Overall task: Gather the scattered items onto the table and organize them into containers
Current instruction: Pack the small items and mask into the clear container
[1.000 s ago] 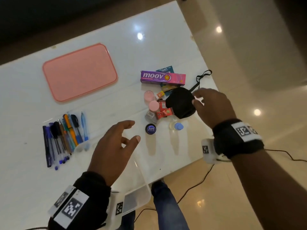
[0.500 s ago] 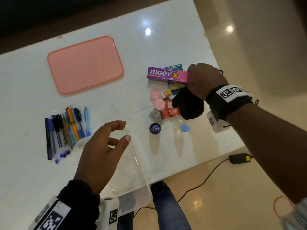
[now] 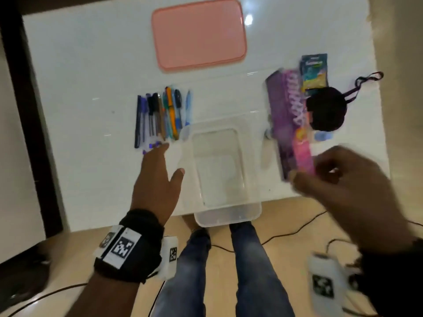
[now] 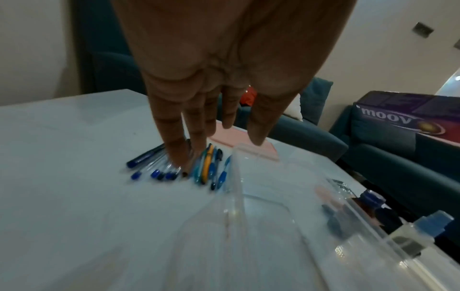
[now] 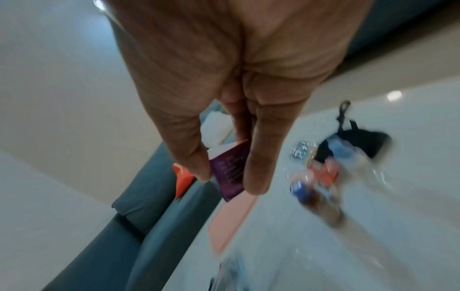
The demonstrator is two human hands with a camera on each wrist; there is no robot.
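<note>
My right hand [image 3: 338,177] pinches the near end of the purple Moov box [image 3: 290,120], lifted above the table at the right of the clear plastic container [image 3: 219,165]; in the right wrist view thumb and fingers grip the box [image 5: 229,173]. My left hand [image 3: 158,177] hovers flat with straight fingers just left of the container, fingertips near the row of pens [image 3: 162,115]. The left wrist view shows its fingers [image 4: 196,128] above the pens [image 4: 189,167], holding nothing. The container [image 4: 273,226] is empty and overhangs the table's near edge.
A pink lid [image 3: 199,33] lies at the back of the white table [image 3: 91,88]. A black face mask [image 3: 327,108], a teal sachet [image 3: 314,69], a small blue-capped bottle [image 3: 322,136] and other small items [image 5: 321,177] lie at the right. Cables run across the floor.
My right hand has picked the Moov box up off the table and carried it toward me, beside the container. The left hand shifted toward the pens. The head view swung left.
</note>
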